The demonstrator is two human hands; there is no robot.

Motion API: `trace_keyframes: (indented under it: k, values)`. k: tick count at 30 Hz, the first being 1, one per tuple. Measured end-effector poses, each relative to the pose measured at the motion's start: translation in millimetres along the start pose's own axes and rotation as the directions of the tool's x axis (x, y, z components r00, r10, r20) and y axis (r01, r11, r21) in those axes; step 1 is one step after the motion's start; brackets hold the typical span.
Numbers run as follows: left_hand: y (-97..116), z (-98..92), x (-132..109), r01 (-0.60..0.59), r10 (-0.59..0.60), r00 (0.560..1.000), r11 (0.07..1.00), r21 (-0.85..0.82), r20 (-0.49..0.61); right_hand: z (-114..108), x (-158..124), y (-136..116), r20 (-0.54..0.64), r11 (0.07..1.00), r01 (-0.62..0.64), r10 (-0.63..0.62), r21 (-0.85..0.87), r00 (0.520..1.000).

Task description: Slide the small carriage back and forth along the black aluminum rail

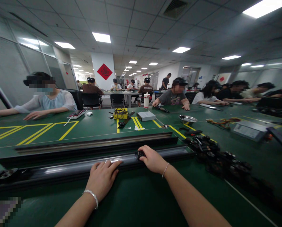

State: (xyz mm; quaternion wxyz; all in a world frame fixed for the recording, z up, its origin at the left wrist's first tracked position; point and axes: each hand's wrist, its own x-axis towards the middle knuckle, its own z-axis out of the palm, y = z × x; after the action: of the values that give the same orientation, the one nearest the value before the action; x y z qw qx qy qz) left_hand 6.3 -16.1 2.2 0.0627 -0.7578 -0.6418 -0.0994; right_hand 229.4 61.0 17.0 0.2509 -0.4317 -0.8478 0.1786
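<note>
A long shiny dark tube lies in a black channel across the green table. My left hand rests on the tube with its fingers spread. To its right, my right hand has its fingers closed round a small black part on the tube. Much of that part is hidden by the fingers. Behind the tube lies another long black rail. More black parts sit at the tube's left end.
A pile of black parts lies at the right. Farther back are a metal bowl, a grey box, a yellow box with cables and a larger metal unit. Several people sit round the table.
</note>
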Motion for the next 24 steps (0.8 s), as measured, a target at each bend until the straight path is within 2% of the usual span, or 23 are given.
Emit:
trace_keyframes:
  k: [4,24]
  values:
    - [-0.8,1.3,-0.2,-0.011,0.011,0.999,1.000,0.005,-0.032,-1.1,0.3,0.6,0.005,1.000,-0.008,0.008,0.011,1.000]
    - [0.1,0.9,0.0,-0.004,0.004,1.000,1.000,0.011,-0.015,-4.6,-2.0,2.1,0.016,0.999,0.038,-0.037,-0.007,0.999]
